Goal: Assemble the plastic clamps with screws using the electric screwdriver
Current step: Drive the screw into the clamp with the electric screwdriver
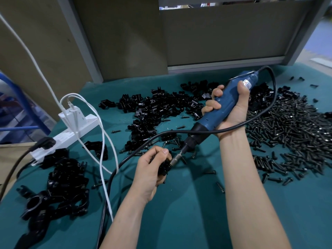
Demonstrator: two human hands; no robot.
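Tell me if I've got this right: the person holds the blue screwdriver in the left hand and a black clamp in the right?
Not quite, the hands are swapped. The head view shows the blue screwdriver in the right hand and the black clamp in the left hand.

Teal-green covered workbench (188, 203), grey-framed drab back panels (224, 36) upright behind it, white power strip (71, 130) lying at left, blue-lit floor (319, 38) beyond right edge.

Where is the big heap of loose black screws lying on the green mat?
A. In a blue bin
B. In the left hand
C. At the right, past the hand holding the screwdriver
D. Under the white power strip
C: the screw heap spreads across the mat to the right of the right hand gripping the blue screwdriver.
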